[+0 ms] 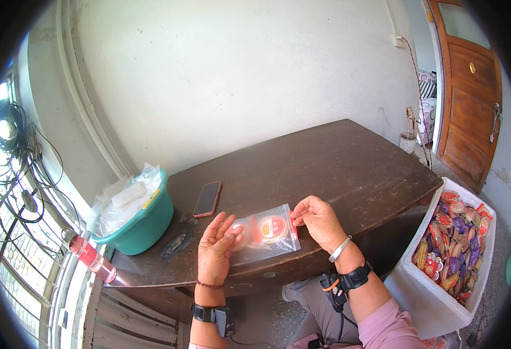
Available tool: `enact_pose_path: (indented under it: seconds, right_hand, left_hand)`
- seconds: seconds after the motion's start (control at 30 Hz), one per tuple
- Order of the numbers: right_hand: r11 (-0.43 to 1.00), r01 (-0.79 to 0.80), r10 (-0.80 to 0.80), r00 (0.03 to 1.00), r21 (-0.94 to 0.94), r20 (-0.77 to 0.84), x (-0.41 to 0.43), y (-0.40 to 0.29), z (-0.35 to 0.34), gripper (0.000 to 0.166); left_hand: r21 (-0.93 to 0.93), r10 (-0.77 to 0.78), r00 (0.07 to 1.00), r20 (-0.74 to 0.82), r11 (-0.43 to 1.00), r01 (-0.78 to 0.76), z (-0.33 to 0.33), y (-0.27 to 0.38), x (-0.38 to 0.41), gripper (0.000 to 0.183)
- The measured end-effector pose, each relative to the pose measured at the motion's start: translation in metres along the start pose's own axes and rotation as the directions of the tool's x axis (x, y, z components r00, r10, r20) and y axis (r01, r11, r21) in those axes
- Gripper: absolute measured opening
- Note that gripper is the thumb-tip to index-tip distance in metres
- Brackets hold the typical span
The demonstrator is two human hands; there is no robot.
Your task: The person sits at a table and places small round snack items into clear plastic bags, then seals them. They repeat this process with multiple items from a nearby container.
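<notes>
A clear plastic zip bag (262, 237) with round red-and-white packaged items inside lies near the front edge of the dark wooden table (308, 157). My left hand (219, 242) is at the bag's left end, its thumb over a small round pale item; whether it pinches the bag is hard to tell. At the right end, my right hand (315, 219) has thumb and forefinger closed on the bag's red edge. Beyond the bag lies a phone in a reddish case (207, 199).
A teal plastic basin (146, 231) full of clear bags stands on the table's left, beside a pink bottle (92, 257). A white foam box (439, 301) of small wrapped packets stands at right by the table. Cables hang at the window.
</notes>
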State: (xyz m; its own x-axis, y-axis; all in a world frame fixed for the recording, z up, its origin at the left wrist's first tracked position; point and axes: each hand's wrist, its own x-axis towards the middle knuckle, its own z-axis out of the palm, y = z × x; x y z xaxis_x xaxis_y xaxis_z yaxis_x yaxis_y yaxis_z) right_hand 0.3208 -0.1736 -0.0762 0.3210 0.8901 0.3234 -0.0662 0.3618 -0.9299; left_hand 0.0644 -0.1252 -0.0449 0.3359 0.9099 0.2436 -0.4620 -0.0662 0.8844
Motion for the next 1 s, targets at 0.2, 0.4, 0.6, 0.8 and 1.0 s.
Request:
enact_pose_path:
  seconds: [0.2,0.4,0.6,0.8,1.0]
  right_hand:
    - [1.0,-0.005,0.005,1.0,0.006,0.006,-0.0007,-0.0017,0.0005,0.02]
    - [1.0,-0.017,0.017,1.0,0.011,0.011,-0.0017,-0.0049,0.0006,0.02]
    - [1.0,-0.029,0.029,0.999,-0.001,0.018,-0.002,-0.0066,0.0008,0.02]
    - [0.999,-0.034,0.034,0.999,0.003,0.026,-0.0022,-0.007,0.0001,0.02]
    - [1.0,-0.021,0.021,0.999,0.018,0.027,-0.0023,-0.0067,0.0005,0.02]
  left_hand:
    - [-0.01,-0.005,1.0,-0.009,1.0,0.005,-0.0007,-0.0004,-0.0002,0.052]
    - [-0.015,-0.003,1.0,-0.006,1.0,0.003,-0.0011,-0.0005,0.0002,0.051]
    - [-0.012,-0.004,1.0,-0.015,1.0,0.004,-0.0005,0.0,-0.0001,0.051]
    - [-0.01,0.001,1.0,-0.003,1.0,-0.001,-0.0006,0.0002,-0.0009,0.049]
    - [-0.009,0.001,1.0,-0.009,1.0,-0.001,-0.0009,-0.0008,0.0,0.044]
